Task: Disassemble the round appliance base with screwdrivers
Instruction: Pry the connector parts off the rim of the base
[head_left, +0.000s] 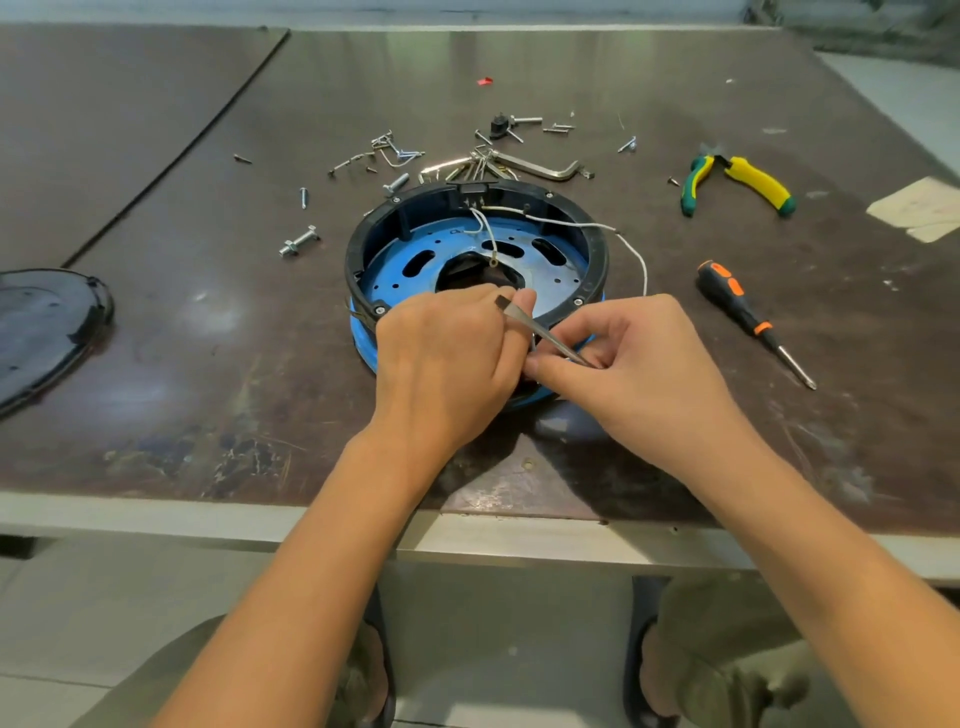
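The round appliance base, a black ring over a blue perforated plate, lies in the middle of the table with white wires trailing out to the right. Both hands meet over its near rim. My left hand and my right hand both pinch a thin flat metal strip that slants between them; what lies under the fingers is hidden. A black and orange screwdriver rests untouched on the table to the right.
Loose screws, bolts and hex keys are scattered behind the base. Green and yellow pliers lie at the back right, a black cover at the left edge, a paper scrap far right. The table's front edge runs under my forearms.
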